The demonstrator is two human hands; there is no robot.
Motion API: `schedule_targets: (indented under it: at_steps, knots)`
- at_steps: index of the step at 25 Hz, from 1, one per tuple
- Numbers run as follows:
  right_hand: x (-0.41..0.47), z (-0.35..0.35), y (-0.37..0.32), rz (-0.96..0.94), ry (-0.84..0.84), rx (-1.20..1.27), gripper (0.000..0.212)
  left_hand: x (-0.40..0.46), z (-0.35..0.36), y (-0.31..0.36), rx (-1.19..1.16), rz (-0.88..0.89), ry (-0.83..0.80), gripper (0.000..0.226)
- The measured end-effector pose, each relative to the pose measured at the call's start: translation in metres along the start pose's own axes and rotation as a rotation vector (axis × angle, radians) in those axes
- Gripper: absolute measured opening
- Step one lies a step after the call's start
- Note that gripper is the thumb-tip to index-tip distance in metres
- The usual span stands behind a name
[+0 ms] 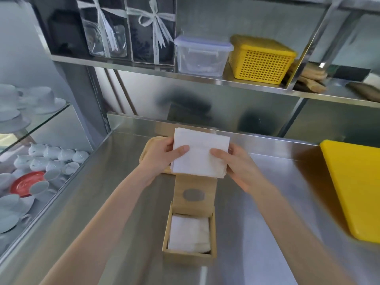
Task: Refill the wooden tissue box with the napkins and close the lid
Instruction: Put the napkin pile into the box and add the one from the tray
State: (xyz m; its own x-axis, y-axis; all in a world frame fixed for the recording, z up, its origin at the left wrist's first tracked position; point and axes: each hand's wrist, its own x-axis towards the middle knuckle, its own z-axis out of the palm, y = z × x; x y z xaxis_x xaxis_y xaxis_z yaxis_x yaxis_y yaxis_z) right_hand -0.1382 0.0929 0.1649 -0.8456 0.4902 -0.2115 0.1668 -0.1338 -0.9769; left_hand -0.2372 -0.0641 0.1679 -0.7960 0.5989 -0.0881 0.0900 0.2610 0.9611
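Between my left hand (pixel 159 159) and right hand (pixel 240 165), each pinching an edge thumb-on-top, I hold the napkins (pixel 200 153) as a flat stack above the raised lid (pixel 195 192). Nearer me, the wooden tissue box (pixel 190 233) sits open, part-filled. I judge it best to keep the stack square, lower it level, then swing the lid down.

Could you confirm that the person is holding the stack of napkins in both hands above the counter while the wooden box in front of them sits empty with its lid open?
Not quite: the wooden box is not empty. The head view shows white napkins already lying inside it. The rest holds: the left hand and right hand hold the napkin stack above the counter, and the lid is open.
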Motion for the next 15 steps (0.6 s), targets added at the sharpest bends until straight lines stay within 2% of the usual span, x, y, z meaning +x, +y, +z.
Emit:
schedule_targets:
  at_steps: [3,6,12,15]
  knots:
    - [-0.025,-0.003,0.018,0.089,-0.035,0.028,0.027,-0.031,0.005,-0.005,-0.023,0.001,-0.006,0.034]
    - [-0.045,-0.007,0.041,0.073,-0.031,-0.057,0.011,-0.051,0.010,-0.021,-0.049,-0.055,-0.013,0.029]
    - [-0.068,-0.006,0.089,0.145,0.077,-0.353,0.017,-0.073,0.029,-0.080,0.118,-0.172,0.036,0.027]
    - [-0.072,-0.006,0.108,0.144,0.103,-0.501,0.005,-0.078,0.038,-0.098,0.259,-0.214,0.031,0.024]
